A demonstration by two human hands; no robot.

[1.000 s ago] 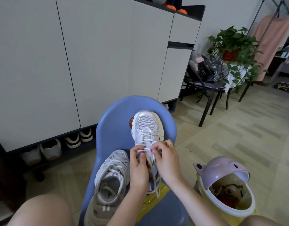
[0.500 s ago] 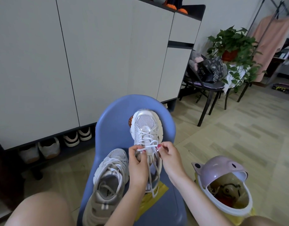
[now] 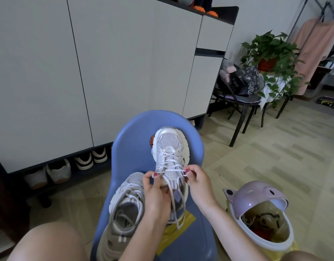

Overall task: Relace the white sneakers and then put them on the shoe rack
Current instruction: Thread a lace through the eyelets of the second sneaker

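Right sneaker (image 3: 170,157) on blue chair (image 3: 136,132), toe away from person; left sneaker (image 3: 124,208) beside it, nearer camera, touching.

Left hand (image 3: 155,193) pinches lace (image 3: 169,170) at left eyelet side; right hand (image 3: 197,182) pinches same lace at right side. Span between them taut across tongue. Loose ends hang toward yellow sheet (image 3: 175,232).

Risks, judged:
- uneven pull, so one end runs short
- skipped eyelet; upper rows hidden by hands, cannot tell
- hard tug slides sneaker off chair edge toward lidded bin (image 3: 256,217)

Shoe rack (image 3: 68,166) under cabinet holds other pairs; free slot not confirmed.
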